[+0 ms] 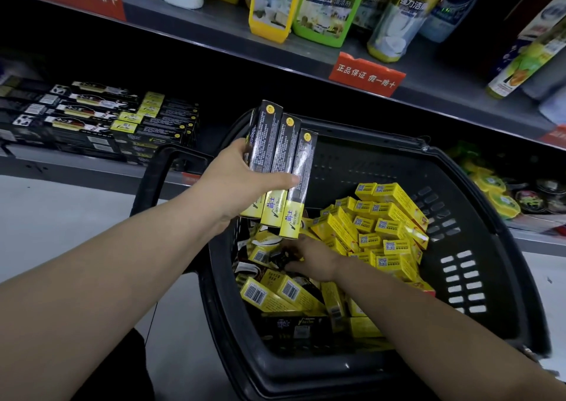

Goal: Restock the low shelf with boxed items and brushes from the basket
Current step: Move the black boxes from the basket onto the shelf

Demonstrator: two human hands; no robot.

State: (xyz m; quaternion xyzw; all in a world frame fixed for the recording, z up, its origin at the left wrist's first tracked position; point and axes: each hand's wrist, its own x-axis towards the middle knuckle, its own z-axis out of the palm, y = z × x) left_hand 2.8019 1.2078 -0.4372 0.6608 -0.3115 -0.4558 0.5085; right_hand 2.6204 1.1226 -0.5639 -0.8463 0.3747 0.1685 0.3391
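Note:
My left hand [242, 183] grips three long black-and-yellow boxes [280, 168] side by side, held up over the far left rim of the dark plastic basket [477, 247]. My right hand [309, 259] reaches down into the basket and touches the black-and-yellow boxes [275, 290] lying there; its fingertips are partly hidden among them. A heap of small yellow boxes [386, 226] fills the basket's right side. On the low shelf [92, 168] at the left, matching long boxes [153, 125] lie stacked in rows.
The basket's handle [156, 174] arches up on the left, close to the low shelf's edge. An upper shelf [306, 51] with bottles and red price tags overhangs the low one. Packaged goods [502, 195] sit on the low shelf to the right. Pale floor lies at the left.

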